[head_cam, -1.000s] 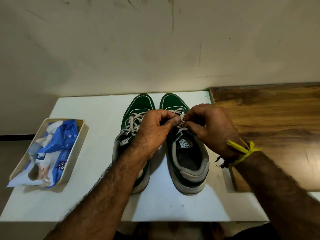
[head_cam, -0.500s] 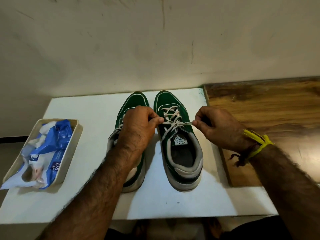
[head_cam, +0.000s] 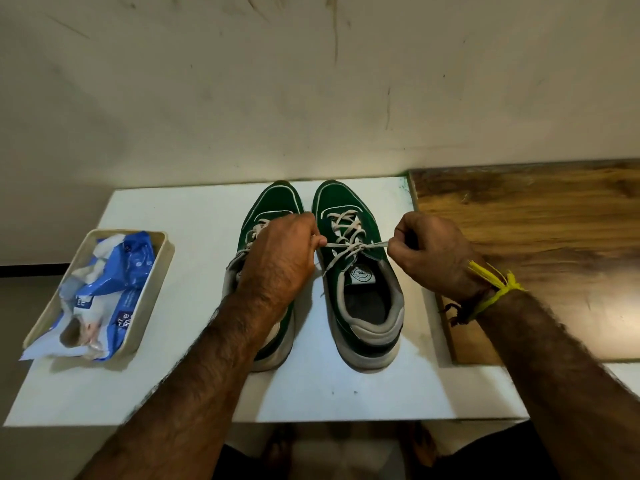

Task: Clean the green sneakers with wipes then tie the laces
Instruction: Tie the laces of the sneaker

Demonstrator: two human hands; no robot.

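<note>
Head view, only one cam. Left sneaker point(head_cam: 268, 216) is mostly hidden under the left hand point(head_cam: 280, 258) & forearm; just its toe, some lacing and bits of the heel show. Right sneaker point(head_cam: 360, 271) is in full view, toe toward the wall. Both stand side by side, near touching, at the middle-back of the white table point(head_cam: 194, 216).

Left hand fingers are curled, pinching one end of the right sneaker's lace point(head_cam: 349, 245); right hand point(head_cam: 429, 258) fingers pinch the other end. Lace runs taut between the two hands, crossing over the tongue. Fingertips on both hands are tucked under, hard to make out.

Round logo patch on the tongue: text too small to read. Wipes pack point(head_cam: 114, 282), blue & white, lies crumpled in a beige tray point(head_cam: 162, 268) at the table's left side, well apart from the sneakers; its print is only partly legible, can't read the brand.

Yellow thread band point(head_cam: 495, 285) sits on the right wrist. Wooden board point(head_cam: 536, 244) abuts the table's right edge. Wall point(head_cam: 311, 81) behind is off-white w/ scuffs and streaks. Below the table's front edge it's dark & blurry.
</note>
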